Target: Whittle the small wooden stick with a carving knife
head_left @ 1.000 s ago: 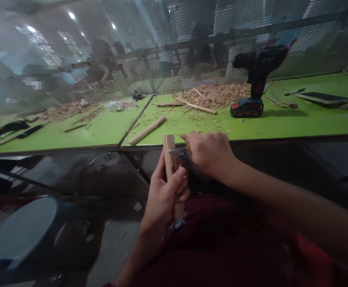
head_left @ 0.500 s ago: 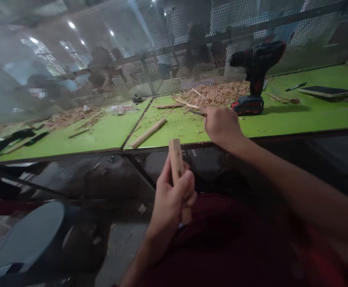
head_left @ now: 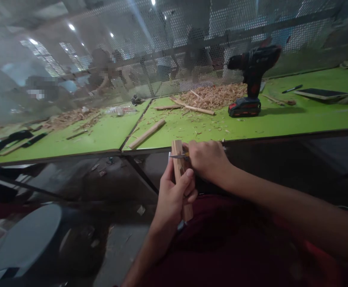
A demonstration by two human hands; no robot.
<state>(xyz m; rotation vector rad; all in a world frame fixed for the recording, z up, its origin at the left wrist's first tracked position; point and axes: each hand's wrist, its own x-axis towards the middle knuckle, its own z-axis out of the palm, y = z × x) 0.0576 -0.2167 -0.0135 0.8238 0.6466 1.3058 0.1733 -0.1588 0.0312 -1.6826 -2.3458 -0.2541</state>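
Observation:
My left hand [head_left: 174,191] is wrapped round a squared wooden stick [head_left: 177,167], which tilts upward in front of my lap, just off the bench edge. The thumb lies along its near face, and the lower end sticks out below the fingers. My right hand [head_left: 208,159] is closed round the handle of a knife [head_left: 178,156]. The thin blade lies across the upper part of the stick, close to its top end. Most of the knife's handle is hidden in the fist.
On the green bench [head_left: 102,141] stand a cordless drill [head_left: 254,75] and a heap of wood shavings [head_left: 214,95]. A loose wooden rod [head_left: 146,134] lies near the front edge. At the right are a pen [head_left: 292,88] and a dark tablet [head_left: 321,94]. A round stool [head_left: 27,239] is at lower left.
My right hand has come down and left from above the bench, bringing the knife blade onto the stick. My left hand keeps its hold, nearly in place.

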